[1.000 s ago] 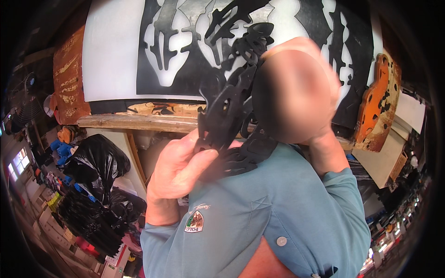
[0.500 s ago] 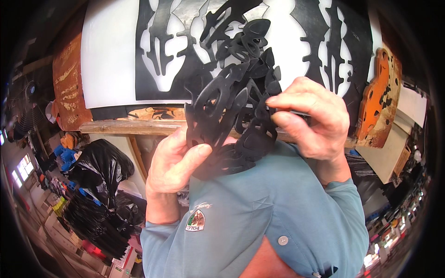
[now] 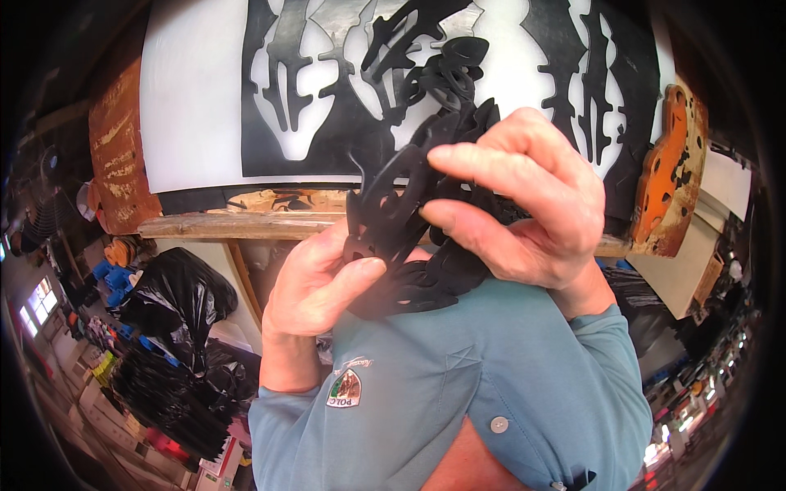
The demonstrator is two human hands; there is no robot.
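between both hands (image 3: 524,204), a floppy black cutout piece (image 3: 409,221), many-holed.

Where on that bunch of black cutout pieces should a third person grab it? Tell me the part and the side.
Take the black cutout pieces at the free upper loops, coming from above. The left hand already pinches the lower edge and the right hand covers the right side, so probably only the top sticks out clear, and its open slots give fingers purchase.

A rough wooden bench (image 3: 246,225) carries a white sheet (image 3: 196,98) with black cutout shapes (image 3: 327,155).
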